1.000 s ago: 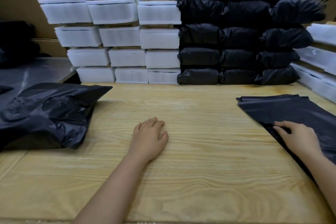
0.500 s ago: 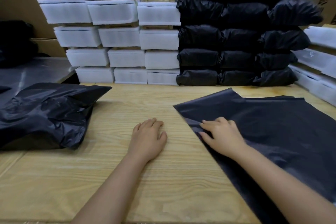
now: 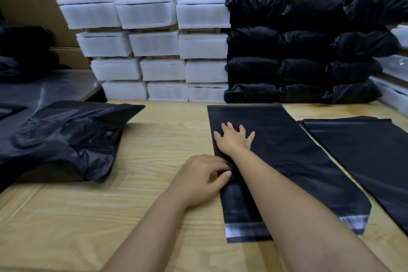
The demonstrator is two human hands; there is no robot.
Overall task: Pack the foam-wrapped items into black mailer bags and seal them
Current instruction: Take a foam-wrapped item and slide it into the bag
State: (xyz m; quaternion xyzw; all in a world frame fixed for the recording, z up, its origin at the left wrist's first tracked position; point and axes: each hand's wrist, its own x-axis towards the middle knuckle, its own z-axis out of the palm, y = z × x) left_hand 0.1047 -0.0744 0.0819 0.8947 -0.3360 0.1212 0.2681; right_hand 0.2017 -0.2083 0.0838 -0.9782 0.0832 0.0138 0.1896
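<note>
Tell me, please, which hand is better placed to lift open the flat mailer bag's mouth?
Probably the left hand: its fingers pinch the mailer bag edge, while the right hand lies flat, pinning it.

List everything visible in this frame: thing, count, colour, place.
Flat mailer bag: one, black, table centre, under both hands.
Spare mailers: small pile, black, right.
Crumpled bag: one, black, left.
Foam-wrapped items: stack, white, rear left.
Packed bags: stack, black, rear right.
Table: one, light wood.
Left hand: at mailer's left edge.
Right hand: flat, fingers spread, on mailer.
</note>
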